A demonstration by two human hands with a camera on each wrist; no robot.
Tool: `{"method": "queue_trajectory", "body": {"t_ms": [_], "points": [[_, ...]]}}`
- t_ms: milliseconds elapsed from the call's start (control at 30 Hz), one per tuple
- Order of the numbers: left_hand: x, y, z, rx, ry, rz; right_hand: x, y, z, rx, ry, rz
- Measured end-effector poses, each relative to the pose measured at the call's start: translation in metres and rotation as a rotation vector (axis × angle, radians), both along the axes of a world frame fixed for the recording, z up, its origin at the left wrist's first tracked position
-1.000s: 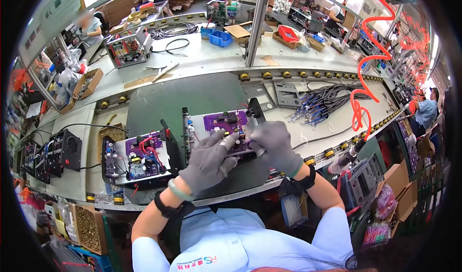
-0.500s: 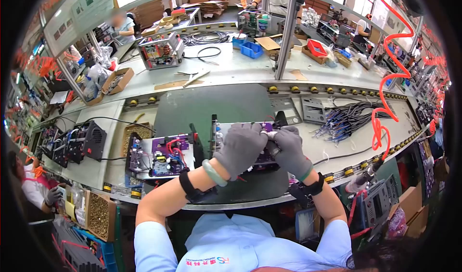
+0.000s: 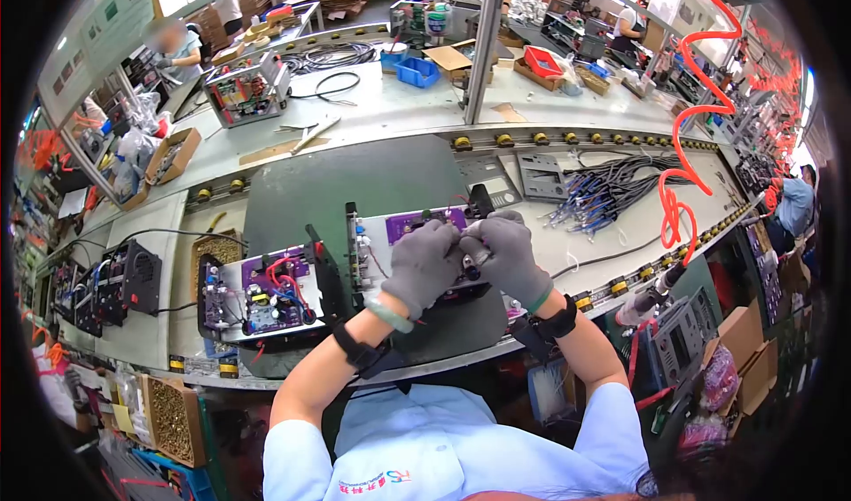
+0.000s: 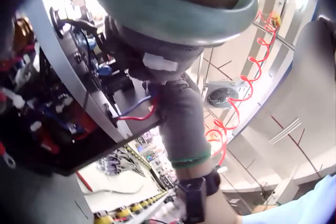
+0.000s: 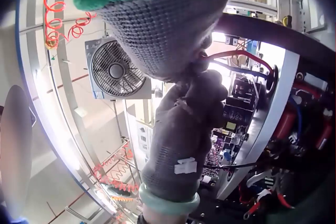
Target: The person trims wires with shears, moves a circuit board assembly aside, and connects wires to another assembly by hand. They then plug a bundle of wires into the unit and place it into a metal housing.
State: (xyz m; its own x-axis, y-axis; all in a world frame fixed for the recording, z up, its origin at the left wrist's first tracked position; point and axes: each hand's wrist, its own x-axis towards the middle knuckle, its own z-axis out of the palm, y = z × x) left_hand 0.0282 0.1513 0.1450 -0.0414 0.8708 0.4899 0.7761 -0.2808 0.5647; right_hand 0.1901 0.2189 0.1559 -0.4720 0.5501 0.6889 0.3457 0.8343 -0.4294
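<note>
Both hands wear grey knit gloves and meet over the near edge of an open chassis with a purple circuit board [image 3: 401, 227]. My left hand [image 3: 422, 262] has curled fingers against those of my right hand [image 3: 507, 257]. From the right hand's grip pokes a small dark cylindrical part [image 3: 470, 269] with a shiny end. A red wire [image 5: 236, 53] and a blue wire [image 4: 134, 107] run from a hole in the chassis's metal plate [image 4: 79, 82] to where the fingers pinch together. The gloves hide the wire ends, and I cannot tell their exact link to the part.
A similar open chassis [image 3: 266, 297] stands to the left on the green mat [image 3: 346, 178]. Black cables with blue ends [image 3: 589, 201] and grey panels [image 3: 541, 177] lie to the right. A red coiled hose [image 3: 678, 209] hangs at the right. Rollers [image 3: 505, 140] line the conveyor edge.
My left hand has come off the board, spread fingers now curled, and moved right to meet the right hand. Since half a second ago, both stay together with slightly changed finger positions.
</note>
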Motion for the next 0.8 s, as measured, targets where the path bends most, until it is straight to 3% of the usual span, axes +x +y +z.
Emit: {"method": "queue_trajectory", "body": {"t_ms": [67,133,200,233,333,467,600,800], "points": [[-0.007,-0.017,0.004,0.002,-0.034,-0.040,-0.002,0.007,0.008,0.173,-0.181,0.071],[-0.012,-0.038,0.007,0.120,0.130,0.074,-0.009,0.019,0.015,0.221,-0.228,0.071],[-0.014,-0.060,0.004,0.099,0.245,0.022,-0.016,0.034,0.014,0.249,-0.464,0.166],[-0.014,-0.068,0.001,0.083,0.367,-0.014,-0.021,0.037,0.014,0.145,-0.601,0.180],[-0.017,-0.080,-0.021,0.052,0.426,-0.045,-0.030,0.042,0.009,0.081,-0.708,0.254],[-0.020,-0.081,-0.025,0.029,0.378,-0.056,-0.022,0.038,0.010,0.037,-0.601,0.168],[-0.019,-0.080,-0.030,0.054,0.356,-0.046,-0.026,0.035,0.016,0.047,-0.673,0.175],[-0.021,-0.081,-0.027,0.028,0.351,-0.049,-0.034,0.037,0.021,0.060,-0.779,0.327]]}}
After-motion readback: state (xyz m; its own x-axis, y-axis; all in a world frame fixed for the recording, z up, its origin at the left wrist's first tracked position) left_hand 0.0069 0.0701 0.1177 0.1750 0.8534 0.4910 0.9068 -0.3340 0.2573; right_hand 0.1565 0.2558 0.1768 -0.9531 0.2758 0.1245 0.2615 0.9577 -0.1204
